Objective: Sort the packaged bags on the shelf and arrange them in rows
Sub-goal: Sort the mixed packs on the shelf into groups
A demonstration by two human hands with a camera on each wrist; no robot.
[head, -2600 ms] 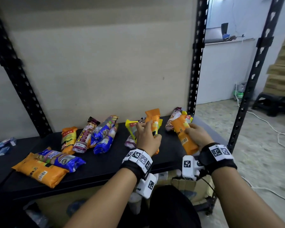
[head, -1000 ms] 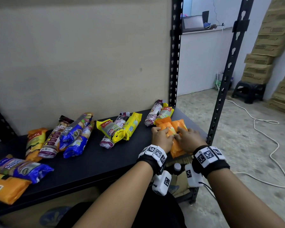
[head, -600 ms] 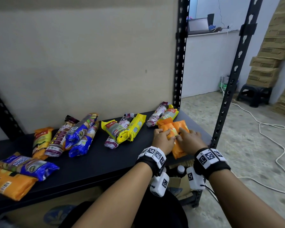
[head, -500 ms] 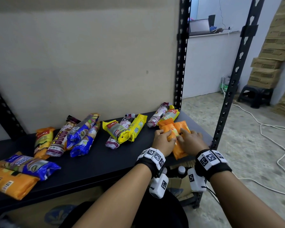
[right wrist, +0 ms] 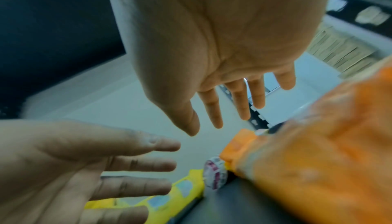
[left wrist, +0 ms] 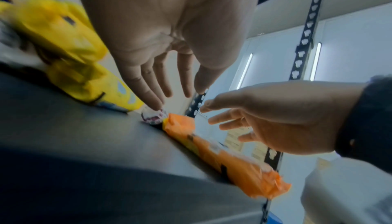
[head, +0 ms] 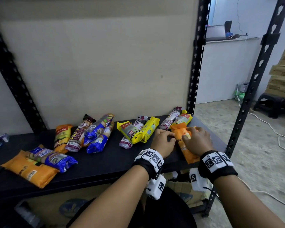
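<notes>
Two orange bags lie side by side at the right end of the black shelf, their near ends over its front edge. My left hand hovers at their left side and my right hand is over them. The left wrist view shows my left hand with straight fingers above an orange bag, holding nothing. The right wrist view shows my right hand spread the same way beside the orange bags. Whether the right fingers touch the bags I cannot tell.
Yellow bags lie just left of my hands. A purple-white roll and another yellow bag sit behind the orange pair. Blue bags and more packs are mid-shelf, and an orange bag under a blue one lies far left. Black uprights stand on the right.
Each hand carried an orange bag to the shelf's right end and laid them together. Since half a second ago the fingers have straightened off the bags.
</notes>
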